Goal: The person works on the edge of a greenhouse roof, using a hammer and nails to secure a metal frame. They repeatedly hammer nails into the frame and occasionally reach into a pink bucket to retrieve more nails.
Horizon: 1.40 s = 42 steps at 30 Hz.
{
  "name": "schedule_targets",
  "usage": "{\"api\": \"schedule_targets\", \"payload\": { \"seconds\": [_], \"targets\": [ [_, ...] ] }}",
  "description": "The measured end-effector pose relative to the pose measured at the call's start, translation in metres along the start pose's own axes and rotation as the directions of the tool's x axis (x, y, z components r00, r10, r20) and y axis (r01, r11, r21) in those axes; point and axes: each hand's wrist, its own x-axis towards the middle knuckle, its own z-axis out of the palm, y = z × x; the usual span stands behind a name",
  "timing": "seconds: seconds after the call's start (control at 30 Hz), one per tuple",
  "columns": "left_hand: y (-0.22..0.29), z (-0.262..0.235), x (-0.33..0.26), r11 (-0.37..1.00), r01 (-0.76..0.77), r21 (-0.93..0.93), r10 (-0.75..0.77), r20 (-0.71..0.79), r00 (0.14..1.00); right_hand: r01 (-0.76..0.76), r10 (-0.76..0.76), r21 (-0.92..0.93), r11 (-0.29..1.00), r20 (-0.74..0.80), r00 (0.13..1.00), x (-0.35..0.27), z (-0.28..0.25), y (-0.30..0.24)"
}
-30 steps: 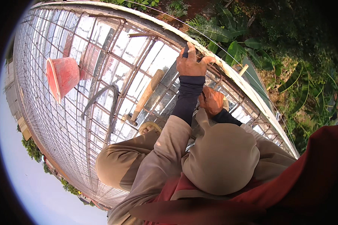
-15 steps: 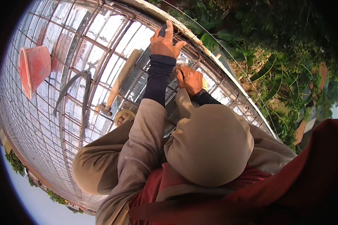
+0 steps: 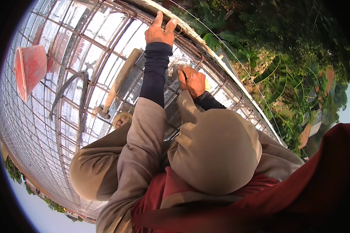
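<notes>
Moved most in the last half second: left hand (image 3: 159,34), now farther up toward the pale board (image 3: 189,30) and wider apart from the right hand (image 3: 193,81). Turned as well: thumb now up beside the index finger, previously out to the right. Dark band on one left finger visible earlier, now out of sight. Left fingers: index and thumb spread with a gap between, the others folded or hidden, can't tell which. Right at the board's inner edge; can't confirm contact.

Little change on the right: same spot just beyond the raised knee (image 3: 217,151), fingers curled, thumb close to index. Tips hidden, so can't tell whether pinching anything.

As for the steel bars (image 3: 109,49): beneath and around both hands, running along inside the board and out left as a grid over a shiny sheet (image 3: 130,37).

Unchanged relative to each other: hammer (image 3: 122,77) lying left of the left sleeve (image 3: 147,124), head toward the foot (image 3: 122,119); bent wire bundle (image 3: 83,87) left of that; red bucket (image 3: 32,70) farther left. All slightly left in view versus before, along with the whole scene.
</notes>
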Motion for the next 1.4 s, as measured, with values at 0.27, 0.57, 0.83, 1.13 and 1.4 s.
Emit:
{"api": "schedule_targets", "payload": {
  "seconds": [0.27, 0.57, 0.83, 1.13, 1.4],
  "targets": [
    [-0.024, 0.007, 0.017, 0.987, -0.039, -0.157, 0.056, 0.1, 0.993, 0.128, -0.191, -0.216, 0.968, -0.297, 0.936, -0.003, -0.096, -0.02],
    [-0.068, 0.033, 0.012, 0.845, -0.466, 0.261, 0.45, 0.125, 0.885, -0.166, 0.133, -0.146, 0.975, -0.207, 0.969, 0.003, -0.162, 0.036],
    [-0.085, 0.035, 0.021, 0.865, -0.473, 0.168, 0.463, 0.095, 0.881, -0.045, 0.022, -0.206, 0.977, -0.111, 0.994, -0.027, -0.155, 0.07],
    [-0.043, 0.025, 0.016, 0.982, -0.084, -0.169, 0.087, 0.011, 0.996, 0.069, -0.118, -0.353, 0.933, -0.119, 0.986, -0.026, -0.154, 0.073],
    [-0.025, 0.02, 0.018, 0.974, 0.082, -0.213, -0.06, 0.108, 0.992, 0.107, -0.161, -0.264, 0.959, -0.19, 0.968, -0.031, -0.141, 0.085]
  ]
}}
